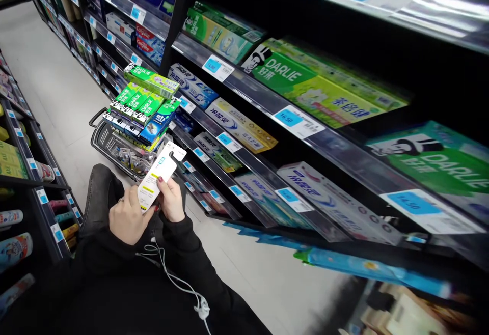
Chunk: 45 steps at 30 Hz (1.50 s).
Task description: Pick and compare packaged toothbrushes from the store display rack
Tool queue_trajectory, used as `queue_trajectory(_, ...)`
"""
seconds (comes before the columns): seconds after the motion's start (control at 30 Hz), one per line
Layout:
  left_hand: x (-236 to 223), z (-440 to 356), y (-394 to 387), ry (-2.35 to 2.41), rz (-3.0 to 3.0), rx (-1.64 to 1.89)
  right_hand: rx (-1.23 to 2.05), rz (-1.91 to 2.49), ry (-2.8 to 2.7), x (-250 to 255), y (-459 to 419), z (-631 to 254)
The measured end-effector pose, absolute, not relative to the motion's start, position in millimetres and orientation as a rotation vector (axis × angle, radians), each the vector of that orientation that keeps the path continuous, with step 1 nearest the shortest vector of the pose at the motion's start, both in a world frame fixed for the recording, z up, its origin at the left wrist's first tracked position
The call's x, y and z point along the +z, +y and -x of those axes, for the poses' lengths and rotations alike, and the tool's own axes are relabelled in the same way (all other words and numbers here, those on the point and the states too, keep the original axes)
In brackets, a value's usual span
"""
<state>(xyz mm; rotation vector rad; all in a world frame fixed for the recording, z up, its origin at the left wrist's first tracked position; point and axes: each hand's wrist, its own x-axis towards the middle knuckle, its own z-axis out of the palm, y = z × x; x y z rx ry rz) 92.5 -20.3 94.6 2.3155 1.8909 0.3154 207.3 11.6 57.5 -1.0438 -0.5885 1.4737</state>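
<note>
At left, the toothpaste boxes (133, 102) are piled above the basket (108, 137), so a bump could topple them. The left hand (128, 215) grips the white card (159, 169) near the basket, its other edge pinched by the right hand (171, 200); a loosened hold may drop it.

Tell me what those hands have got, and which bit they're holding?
A white card, by its lower half: the left hand near the bottom end, the right hand at the right edge.
</note>
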Motion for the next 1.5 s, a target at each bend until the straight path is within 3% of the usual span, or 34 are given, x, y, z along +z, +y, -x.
queue_trajectory(0.17, 100.1, -88.1, -18.2, 1.779, -2.09, 0.354, 1.427, 1.065, -0.632, 51.8, 12.6, -210.3)
queue_trajectory(0.3, 105.9, -71.9, -7.6, 1.197, -1.775, 0.517, 1.321, 0.983, -0.679, 54.0, 15.3, -230.2)
queue_trajectory(0.5, 94.5, -50.5, -0.6, 0.527, -0.939, 0.165, 1.076, 1.06, -1.112, 99.9, 4.8, -286.8)
queue_trajectory(0.63, 71.2, -49.7, 0.1, 0.401, -0.925, 0.039, 1.173, 1.159, -1.504, 129.6, -4.0, -304.8)
queue_trajectory(0.73, 36.4, -47.0, 7.1, 0.726, -1.389, 0.175, 1.086, 1.297, -1.522, 124.5, 3.7, -301.6)
queue_trajectory(0.87, -20.5, -25.1, 14.0, 1.599, -1.64, 0.39, 0.771, 1.532, -1.523, 71.5, 36.5, -279.7)
queue_trajectory(1.0, -64.8, 10.1, 5.1, 2.219, -1.813, 0.117, 0.652, 1.821, -1.695, 3.1, 75.3, -243.5)
queue_trajectory(1.17, -93.0, 32.5, -3.3, 2.25, -1.88, -0.145, 0.629, 1.959, -1.829, -48.7, 105.8, -205.0)
queue_trajectory(1.5, -101.0, 29.3, -2.0, 2.308, -1.905, -0.105, 0.696, 2.288, -1.97, -97.5, 121.9, -178.9)
